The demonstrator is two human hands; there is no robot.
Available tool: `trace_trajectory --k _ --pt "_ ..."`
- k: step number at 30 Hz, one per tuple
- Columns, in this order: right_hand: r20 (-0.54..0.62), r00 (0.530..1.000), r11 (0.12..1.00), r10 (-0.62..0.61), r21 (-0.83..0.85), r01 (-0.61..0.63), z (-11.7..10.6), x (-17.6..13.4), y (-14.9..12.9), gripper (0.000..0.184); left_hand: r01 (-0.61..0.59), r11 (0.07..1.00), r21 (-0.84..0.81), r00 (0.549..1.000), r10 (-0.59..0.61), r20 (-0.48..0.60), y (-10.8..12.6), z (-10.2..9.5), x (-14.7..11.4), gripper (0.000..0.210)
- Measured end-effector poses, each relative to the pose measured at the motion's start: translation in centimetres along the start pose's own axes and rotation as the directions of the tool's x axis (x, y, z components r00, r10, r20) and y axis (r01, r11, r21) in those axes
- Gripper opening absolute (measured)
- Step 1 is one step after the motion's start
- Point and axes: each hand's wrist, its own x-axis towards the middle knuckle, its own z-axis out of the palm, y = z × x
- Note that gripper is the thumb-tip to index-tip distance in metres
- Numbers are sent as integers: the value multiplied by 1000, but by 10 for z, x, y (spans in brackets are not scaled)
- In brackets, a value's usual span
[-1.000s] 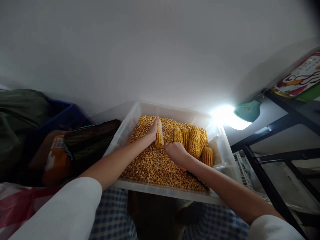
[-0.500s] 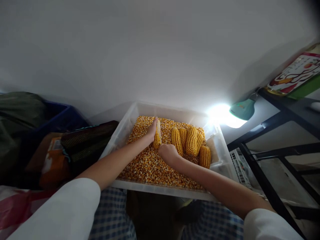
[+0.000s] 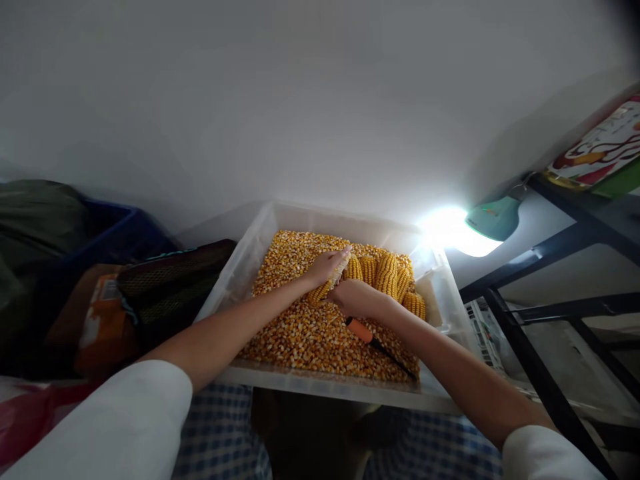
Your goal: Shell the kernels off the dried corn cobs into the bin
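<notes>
My left hand (image 3: 326,268) is closed around a partly stripped corn cob (image 3: 320,293), tilted with its top to the right. Yellow kernels remain on its lower left side, and a pale bare strip shows along the other side. Against the cob's right side, my right hand (image 3: 356,297) has its fingers curled, the tips mostly hidden. Under my right wrist, a screwdriver-like tool with an orange handle (image 3: 361,331) and dark shaft lies on the loose corn kernels (image 3: 295,340). Several full corn cobs (image 3: 387,273) rest on the kernels just beyond my right hand.
A translucent plastic bin (image 3: 235,277) holds the corn, over my knees. At right are a lit green lamp (image 3: 494,219) and a black metal rack (image 3: 520,347). To the left stand a dark mesh bag (image 3: 170,283), an orange box (image 3: 103,323) and a blue crate (image 3: 125,233).
Both hands have shifted right with the cob, which has gone from nearly upright to leaning right. The orange-handled tool now shows on the kernels below my right wrist.
</notes>
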Motion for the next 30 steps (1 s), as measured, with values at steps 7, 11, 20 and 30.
trace_trajectory --k 7,11,20,30 --pt "-47 996 997 74 12 -74 -6 -9 3 25 152 957 -245 985 -168 -45 0 -22 16 48" --pt "-51 994 995 97 -11 -97 -5 -9 -2 24 248 901 -356 959 -281 -42 -6 -30 22 53" --pt "-53 993 993 106 -38 -108 -3 -6 -7 22 235 874 -425 944 -308 -113 -15 -36 26 50" --pt "-30 991 988 132 -74 -134 2 2 -12 21 242 864 -441 950 -304 -74 -26 -41 35 52"
